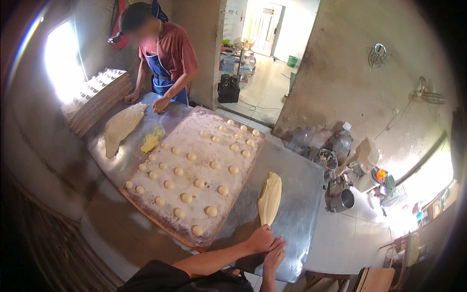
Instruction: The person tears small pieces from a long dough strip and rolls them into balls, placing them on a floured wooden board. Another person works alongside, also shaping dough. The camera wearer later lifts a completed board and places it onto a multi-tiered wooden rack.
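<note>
On the metal table's right part lies a long pale piece of dough (270, 197), wide at the far end and drawn thin toward me. My left hand (262, 239) is closed in a fist around its narrow near end. Pressed up against that fist is my right hand (275, 257), its fingers curled; what lies between them, if anything, is hidden. To the left, a floured wooden board (199, 126) carries several rows of small round dough balls (186, 198).
Across the table a person (168, 58) in a blue apron stands by a flat dough sheet (124, 127) and a yellow lump (152, 139). Stacked trays (99, 95) rise at the far left. Pots (342, 200) and buckets stand on the floor beyond the metal table's (296, 194) right edge.
</note>
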